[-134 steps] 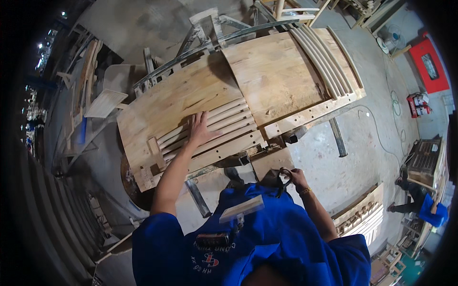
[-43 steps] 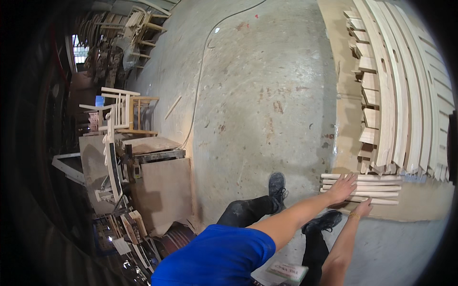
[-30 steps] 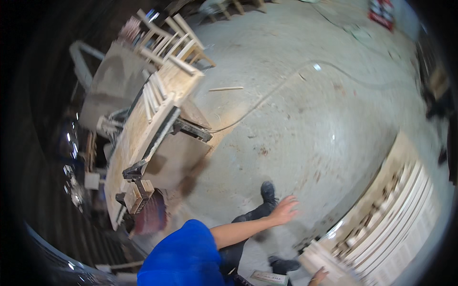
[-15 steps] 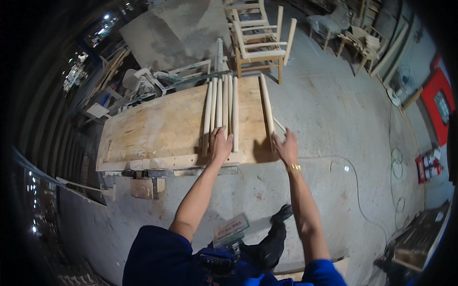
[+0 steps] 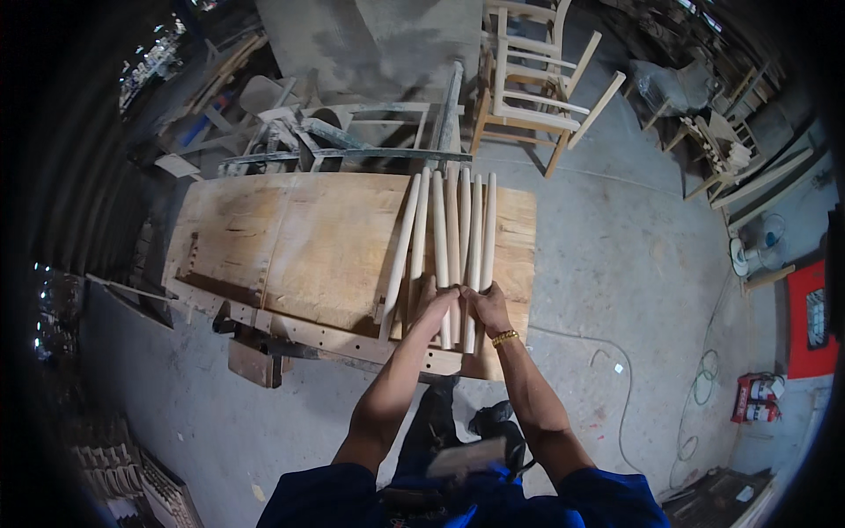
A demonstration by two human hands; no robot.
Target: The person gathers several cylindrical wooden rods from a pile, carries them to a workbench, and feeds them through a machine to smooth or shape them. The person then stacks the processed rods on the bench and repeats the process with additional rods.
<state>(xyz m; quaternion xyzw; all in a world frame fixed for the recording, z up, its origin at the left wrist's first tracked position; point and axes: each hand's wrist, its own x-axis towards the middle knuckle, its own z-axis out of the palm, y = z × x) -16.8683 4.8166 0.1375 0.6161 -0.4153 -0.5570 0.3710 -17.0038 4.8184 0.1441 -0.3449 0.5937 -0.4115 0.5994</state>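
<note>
Across the right-hand end of the workbench (image 5: 326, 229), well over toward its right edge, our wooden sticks (image 5: 442, 255) lie side by side, far ends at the far edge, near ends close to the near edge with its line of holes. Our left hand (image 5: 437, 306) and right hand (image 5: 488, 308) meet over the near part of the row, thumbs almost together; the fingers of both curl around sticks there, though how tightly we cannot tell. We judge the step in hand to be gathering these pieces into an even bunch. The leftmost stick (image 5: 400, 255) slants, its near end swung out toward the bench's left edge, so the next move seems to call for bringing it parallel and evening up the near ends, with light, equal pressure from both sides lest one roll. Beyond the far right corner stands a chair frame (image 5: 541, 119).
</note>
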